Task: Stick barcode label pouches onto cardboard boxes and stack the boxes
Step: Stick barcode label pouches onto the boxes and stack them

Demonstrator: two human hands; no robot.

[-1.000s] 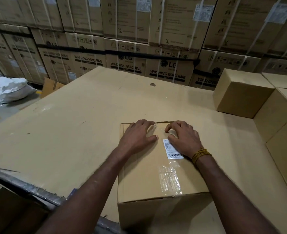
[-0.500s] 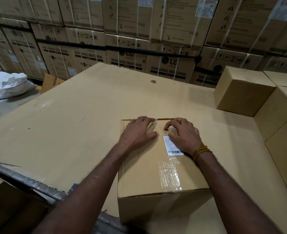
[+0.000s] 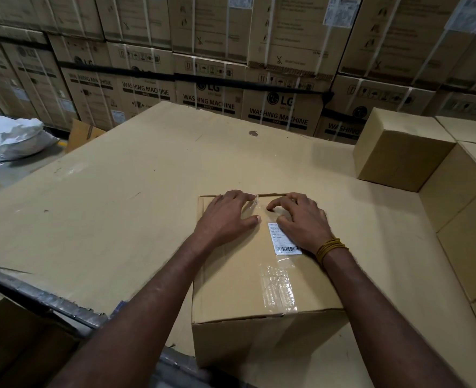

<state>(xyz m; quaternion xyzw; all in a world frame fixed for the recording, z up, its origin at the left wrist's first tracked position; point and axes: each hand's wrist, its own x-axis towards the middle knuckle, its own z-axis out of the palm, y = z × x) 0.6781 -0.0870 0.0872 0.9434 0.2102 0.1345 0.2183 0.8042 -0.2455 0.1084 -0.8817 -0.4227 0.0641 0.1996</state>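
A: Little has moved since a second ago. Both hands stay on the far half of the box (image 3: 259,275); the right forefinger has crept a bit further left along the pouch (image 3: 259,211), and the view has tipped slightly.

B: Which step is this, then?

A: Sticking, I'd say. The left hand (image 3: 225,219) lies flat on the box top, fingers (image 3: 239,195) spread and straight, thumb out toward the label (image 3: 283,238). The right hand (image 3: 301,219) is arched, its fingers bent, tips pressing down just beyond the label.

B: Pinching anything?

A: I can't tell for sure. The clear film near the far edge is hard to read, but it looks like pressing, not a pinch.

B: And where is the box?

A: On the cardboard counter (image 3: 119,205), near the person, right of centre. The label sits on its top, partly under the right hand; a patch of clear tape (image 3: 278,287) lies nearer, by the near edge.

B: What comes next?

A: Likely smoothing the pouch flat until its edges hold. After that, both hands would need to shift to the box's sides to lift it toward the stack (image 3: 455,191) at the right, where another box (image 3: 399,152) already stands well apart.
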